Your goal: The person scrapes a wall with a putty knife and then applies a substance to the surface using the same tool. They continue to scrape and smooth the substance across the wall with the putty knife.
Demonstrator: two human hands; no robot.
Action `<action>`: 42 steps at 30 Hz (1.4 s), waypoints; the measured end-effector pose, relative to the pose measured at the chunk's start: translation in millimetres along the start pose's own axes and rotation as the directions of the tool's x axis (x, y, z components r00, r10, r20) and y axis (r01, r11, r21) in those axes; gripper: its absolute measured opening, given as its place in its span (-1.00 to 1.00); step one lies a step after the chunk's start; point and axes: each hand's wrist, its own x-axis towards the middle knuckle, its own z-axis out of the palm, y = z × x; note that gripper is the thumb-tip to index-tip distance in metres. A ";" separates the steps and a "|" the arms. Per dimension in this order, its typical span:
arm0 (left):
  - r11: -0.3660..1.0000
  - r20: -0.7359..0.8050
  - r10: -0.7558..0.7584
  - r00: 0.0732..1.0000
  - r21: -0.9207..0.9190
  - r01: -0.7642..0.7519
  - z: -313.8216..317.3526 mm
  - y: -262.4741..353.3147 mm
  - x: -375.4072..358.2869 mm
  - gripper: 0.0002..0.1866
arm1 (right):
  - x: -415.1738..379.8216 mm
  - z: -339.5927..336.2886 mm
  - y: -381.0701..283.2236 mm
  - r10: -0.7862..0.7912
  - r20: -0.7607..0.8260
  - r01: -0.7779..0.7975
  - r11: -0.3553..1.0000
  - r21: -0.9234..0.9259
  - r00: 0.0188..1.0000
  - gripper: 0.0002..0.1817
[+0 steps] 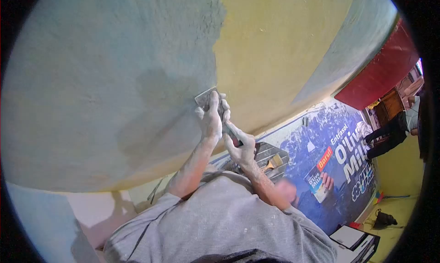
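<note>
My left hand (211,121), coated in white dust, is closed round a flat metal scraper blade (201,96). The blade's edge lies against the wall, by the ragged border between the grey-blue coat (178,47) and the yellow paint (275,57). Just below and to the right, my right hand (243,148) is closed too, its index finger reaching up to the left hand. Something dark and reddish, perhaps a handle, shows between its fingers; most of it is hidden.
A paintbrush (273,162) lies on a dark slatted surface (284,155) below my right hand. A blue printed banner (337,157) covers the floor at right. Another person (398,125) stands beyond it, near a red panel (378,63). A black-and-white box (355,242) sits at lower right.
</note>
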 end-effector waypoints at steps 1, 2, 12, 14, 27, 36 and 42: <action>1.000 0.006 -0.001 1.000 0.002 0.001 11.7 11.6 4.9 -0.70 | 11.8 2.4 -7.2 -0.124 -0.055 0.124 0.992 -0.014 0.991 -0.53; 0.998 0.052 0.013 0.999 -0.058 -0.010 20.7 21.1 7.8 -0.71 | 18.4 -2.3 -15.0 -0.049 -0.037 0.048 0.998 -0.028 0.998 -0.53; 0.955 -0.060 -0.273 0.960 -0.135 0.263 -59.1 -77.8 -11.0 -0.73 | -46.2 -6.5 47.7 0.099 0.111 -0.089 0.992 -0.089 0.989 -0.51; 0.910 -0.057 -0.392 0.918 -0.168 0.379 -72.2 -85.4 -14.9 -0.73 | -50.8 -10.8 48.7 0.222 0.125 -0.193 0.959 -0.209 0.967 -0.50; 0.964 -0.082 -0.264 0.961 0.018 0.266 -71.6 -59.9 -22.2 -0.70 | -64.6 17.4 63.8 0.326 0.079 -0.314 0.940 -0.135 0.942 -0.76; 0.986 0.074 -0.157 0.985 0.067 0.152 -64.6 -55.8 2.0 -0.77 | -42.4 39.7 70.0 0.319 -0.073 -0.327 0.931 -0.162 0.945 -0.51; 0.970 -0.014 -0.205 0.979 0.130 0.205 -68.4 -50.4 -6.1 -0.80 | -63.8 52.0 78.3 0.387 -0.093 -0.397 0.904 -0.159 0.917 -0.51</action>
